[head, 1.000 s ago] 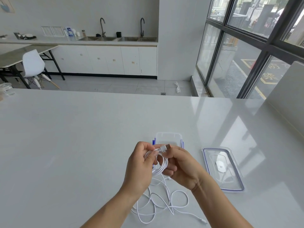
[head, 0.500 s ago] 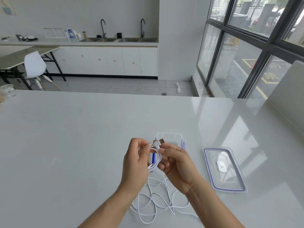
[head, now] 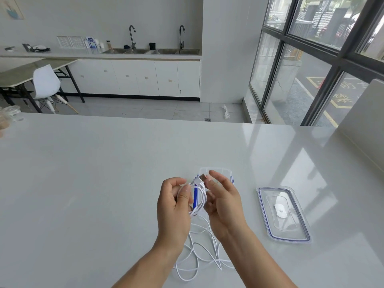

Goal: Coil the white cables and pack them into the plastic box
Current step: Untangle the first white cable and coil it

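Note:
My left hand point(head: 173, 204) grips a small coil of white cable point(head: 199, 196), with the USB plug point(head: 202, 178) sticking up at the top. My right hand point(head: 223, 199) is beside the coil with its fingers relaxed and slightly spread, holding nothing that I can see. The rest of the white cable lies in loose loops point(head: 199, 258) on the table below my wrists. The clear plastic box point(head: 226, 171) with blue clips stands just behind my hands, mostly hidden by them.
The box's clear lid point(head: 299, 231) with a blue seal lies flat on the white table point(head: 83, 183), to the right of my hands. Glass jars point(head: 12, 113) stand at the table's far left edge. A white board point(head: 365, 125) leans at the right.
My right hand has let go of the plug end and opened, drawing slightly away from the coil. My left hand still holds the coil, which has risen a little.

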`<state>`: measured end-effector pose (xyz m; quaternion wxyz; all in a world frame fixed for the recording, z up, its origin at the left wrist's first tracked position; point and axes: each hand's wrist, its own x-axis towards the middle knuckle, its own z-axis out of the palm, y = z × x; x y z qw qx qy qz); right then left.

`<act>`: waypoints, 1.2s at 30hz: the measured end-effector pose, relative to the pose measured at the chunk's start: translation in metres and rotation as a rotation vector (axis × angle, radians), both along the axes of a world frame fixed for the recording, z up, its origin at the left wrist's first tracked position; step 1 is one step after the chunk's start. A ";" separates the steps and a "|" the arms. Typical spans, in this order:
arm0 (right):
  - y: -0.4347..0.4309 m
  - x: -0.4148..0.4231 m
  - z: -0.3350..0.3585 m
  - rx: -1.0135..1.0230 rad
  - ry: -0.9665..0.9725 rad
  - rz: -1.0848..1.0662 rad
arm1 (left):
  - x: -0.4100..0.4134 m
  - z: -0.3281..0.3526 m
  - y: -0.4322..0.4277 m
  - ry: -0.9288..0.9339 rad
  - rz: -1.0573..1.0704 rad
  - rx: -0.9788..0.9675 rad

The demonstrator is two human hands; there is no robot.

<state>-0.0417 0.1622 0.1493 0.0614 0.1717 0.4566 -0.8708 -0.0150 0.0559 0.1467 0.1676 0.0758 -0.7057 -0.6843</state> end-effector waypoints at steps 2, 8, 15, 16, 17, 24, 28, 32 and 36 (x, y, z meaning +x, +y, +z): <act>-0.001 0.004 0.000 0.052 0.027 0.097 | -0.001 0.001 0.000 -0.033 -0.038 0.030; 0.011 0.012 -0.002 0.126 0.135 0.214 | -0.004 0.003 -0.010 -0.188 -0.067 0.347; 0.014 0.025 -0.028 0.280 0.166 0.293 | -0.007 0.004 -0.019 -0.285 -0.106 0.615; 0.013 0.026 -0.029 0.288 0.176 0.286 | -0.007 0.003 -0.020 -0.301 -0.109 0.614; 0.013 0.026 -0.029 0.304 0.177 0.262 | -0.007 0.001 -0.021 -0.317 -0.113 0.589; 0.019 0.014 -0.034 0.323 0.132 0.182 | 0.000 -0.002 -0.029 -0.400 -0.188 0.238; 0.018 0.010 -0.038 0.378 0.149 0.222 | 0.000 -0.005 -0.035 -0.410 -0.208 0.150; 0.014 0.003 -0.046 0.477 0.135 0.261 | 0.000 -0.014 -0.044 -0.428 -0.158 0.018; -0.002 -0.004 -0.059 0.569 0.124 0.283 | -0.001 -0.029 -0.057 -0.452 -0.083 -0.104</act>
